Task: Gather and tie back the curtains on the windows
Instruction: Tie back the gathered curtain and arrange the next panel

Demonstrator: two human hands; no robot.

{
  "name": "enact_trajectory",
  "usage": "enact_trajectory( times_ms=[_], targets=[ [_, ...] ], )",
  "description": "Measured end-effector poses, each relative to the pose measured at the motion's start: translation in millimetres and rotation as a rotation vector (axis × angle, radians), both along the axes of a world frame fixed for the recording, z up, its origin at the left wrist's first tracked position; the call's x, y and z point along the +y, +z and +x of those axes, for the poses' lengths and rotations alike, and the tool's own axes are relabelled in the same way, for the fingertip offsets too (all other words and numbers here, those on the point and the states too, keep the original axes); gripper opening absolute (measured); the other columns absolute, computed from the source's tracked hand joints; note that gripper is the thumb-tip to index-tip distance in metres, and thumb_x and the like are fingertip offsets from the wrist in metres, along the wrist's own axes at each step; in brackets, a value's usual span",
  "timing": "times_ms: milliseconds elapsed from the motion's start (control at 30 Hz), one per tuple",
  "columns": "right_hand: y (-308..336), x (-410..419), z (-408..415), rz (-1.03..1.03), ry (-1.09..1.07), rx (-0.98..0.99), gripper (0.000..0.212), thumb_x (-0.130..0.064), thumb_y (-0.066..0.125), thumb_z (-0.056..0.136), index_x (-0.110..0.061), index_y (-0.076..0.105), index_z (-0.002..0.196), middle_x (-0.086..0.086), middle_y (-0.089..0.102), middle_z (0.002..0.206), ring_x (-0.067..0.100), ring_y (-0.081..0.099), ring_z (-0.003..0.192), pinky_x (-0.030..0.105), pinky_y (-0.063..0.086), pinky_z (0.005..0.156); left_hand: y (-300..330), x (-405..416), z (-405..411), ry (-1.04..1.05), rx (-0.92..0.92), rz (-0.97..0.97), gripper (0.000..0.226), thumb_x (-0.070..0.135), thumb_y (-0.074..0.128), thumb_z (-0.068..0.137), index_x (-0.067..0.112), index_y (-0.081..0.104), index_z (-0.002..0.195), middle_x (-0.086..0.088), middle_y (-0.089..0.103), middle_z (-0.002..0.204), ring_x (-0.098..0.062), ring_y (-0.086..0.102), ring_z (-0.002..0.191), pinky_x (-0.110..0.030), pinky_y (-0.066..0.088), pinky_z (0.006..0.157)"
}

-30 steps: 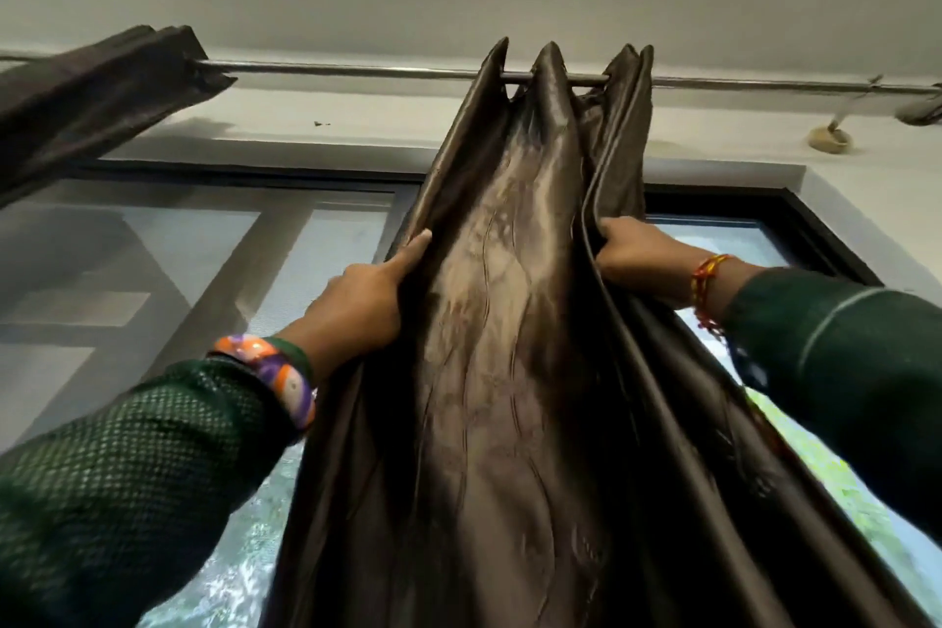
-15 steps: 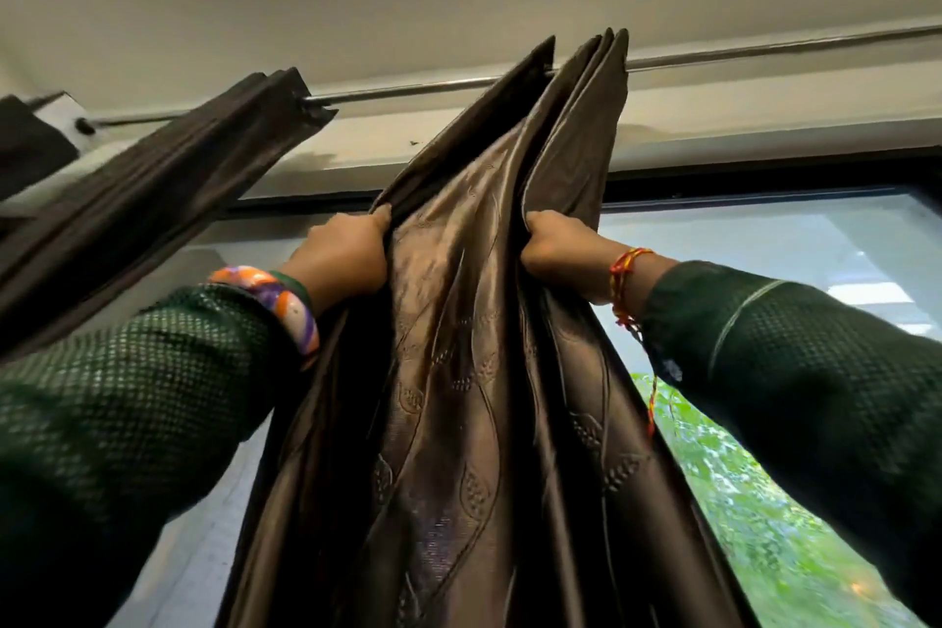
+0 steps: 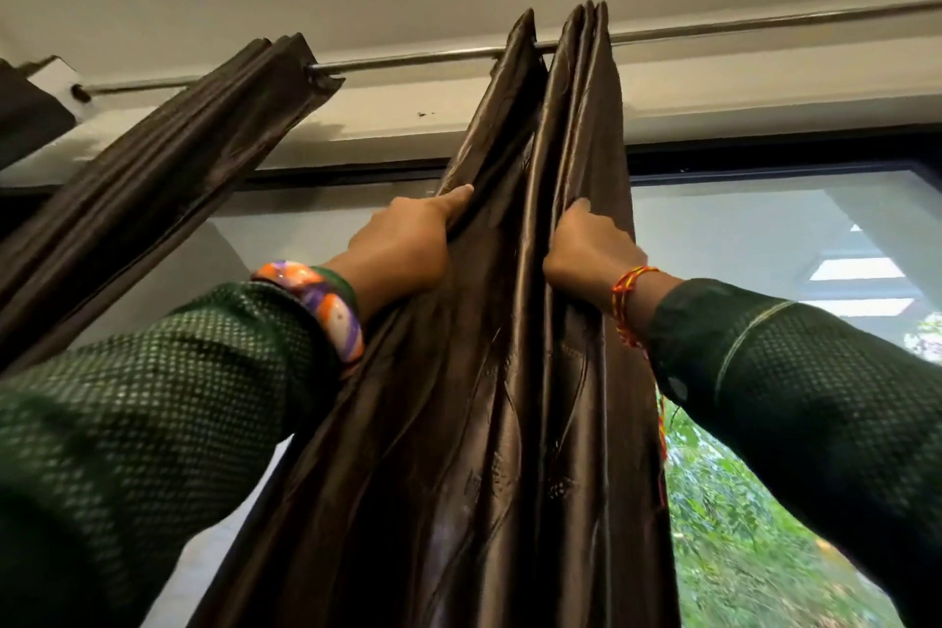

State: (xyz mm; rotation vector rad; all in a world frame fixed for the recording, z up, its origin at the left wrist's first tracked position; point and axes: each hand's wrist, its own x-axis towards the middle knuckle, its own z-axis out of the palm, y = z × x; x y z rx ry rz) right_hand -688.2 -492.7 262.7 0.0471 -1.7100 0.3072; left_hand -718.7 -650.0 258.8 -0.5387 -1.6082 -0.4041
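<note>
Head view: dark brown satin curtain hangs bunched from metal rod, centre frame. Left hand grips left folds, fingers curled into fabric. Right hand clamps right folds. Second gathered curtain far left.

Green foliage shows outside, and a lit ceiling panel reflects in the glass.
</note>
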Motion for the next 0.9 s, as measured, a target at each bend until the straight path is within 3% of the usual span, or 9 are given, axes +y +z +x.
enact_trajectory(
  times_ms=[100,167,267,400,500,700,800,900],
  targets=[
    [-10.0,25.1,9.1,0.003,-0.164,0.034,0.082,-0.013,0.051,0.089,-0.003,-0.004,0.149,0.021,0.044,0.139,0.038,0.045,0.125,0.043,0.039,0.099,-5.6,14.7,5.4,0.061,-0.026,-0.028,0.065,0.023,0.049,0.090,0.047,0.019,0.142,-0.013,0.043,0.139,-0.034,0.049,0.119,-0.045,0.044,0.098],
    [-13.8,39.3,17.2,0.025,-0.267,0.086,0.086,-0.016,0.054,0.087,-0.005,-0.005,0.149,0.026,0.036,0.142,0.040,0.040,0.127,0.046,0.038,0.099,-9.2,24.3,8.6,0.053,-0.047,-0.039,0.060,0.031,0.052,0.090,0.049,0.023,0.140,-0.010,0.045,0.136,-0.032,0.050,0.117,-0.045,0.046,0.096],
    [-19.8,57.5,34.2,0.109,-0.426,0.166,0.074,-0.016,0.051,0.088,-0.007,0.009,0.148,0.025,0.017,0.152,0.041,0.023,0.136,0.052,0.032,0.102,-14.1,39.2,14.6,0.032,-0.067,-0.032,0.056,0.034,0.054,0.088,0.049,0.031,0.137,-0.009,0.045,0.134,-0.031,0.051,0.116,-0.045,0.046,0.096],
    [-29.3,76.4,46.8,0.370,-0.506,0.333,0.043,-0.016,0.046,0.086,-0.010,0.045,0.129,0.018,0.036,0.145,0.035,0.027,0.135,0.049,0.031,0.100,-25.6,57.4,24.2,-0.023,-0.097,0.006,0.057,0.028,0.059,0.085,0.048,0.038,0.134,-0.007,0.043,0.139,-0.030,0.049,0.120,-0.043,0.045,0.099],
    [-47.2,79.0,53.4,0.516,-0.333,0.362,0.042,-0.026,0.032,0.083,-0.010,0.063,0.106,0.015,0.062,0.116,0.035,0.051,0.113,0.043,0.041,0.089,-41.0,72.0,30.4,-0.053,-0.092,0.053,0.055,0.028,0.061,0.083,0.047,0.043,0.132,-0.004,0.046,0.137,-0.028,0.050,0.120,-0.043,0.045,0.099],
    [-111.6,74.1,49.2,0.492,0.236,0.039,0.034,-0.026,0.043,0.081,-0.014,0.062,0.106,0.010,0.065,0.100,0.031,0.062,0.088,0.042,0.052,0.077,-79.3,82.6,34.0,-0.056,-0.153,0.202,0.042,0.022,0.063,0.082,0.042,0.059,0.118,-0.001,0.055,0.129,-0.023,0.055,0.113,-0.036,0.048,0.095],
    [-141.1,74.7,40.9,0.418,0.297,-0.117,0.046,-0.026,0.048,0.080,-0.017,0.049,0.125,0.011,0.062,0.108,0.032,0.061,0.097,0.042,0.051,0.084,-108.6,85.2,30.5,-0.048,-0.238,0.212,0.039,0.027,0.063,0.083,0.044,0.058,0.118,-0.004,0.045,0.138,-0.022,0.050,0.120,-0.034,0.043,0.097],
    [-164.9,80.1,40.0,0.300,0.260,-0.219,0.063,-0.024,0.054,0.084,-0.019,0.027,0.140,0.010,0.046,0.132,0.032,0.051,0.118,0.042,0.046,0.093,-139.9,85.2,30.9,-0.031,-0.323,0.197,0.047,0.030,0.063,0.084,0.047,0.050,0.126,-0.010,0.024,0.153,-0.026,0.038,0.133,-0.034,0.037,0.104]
  ],
)
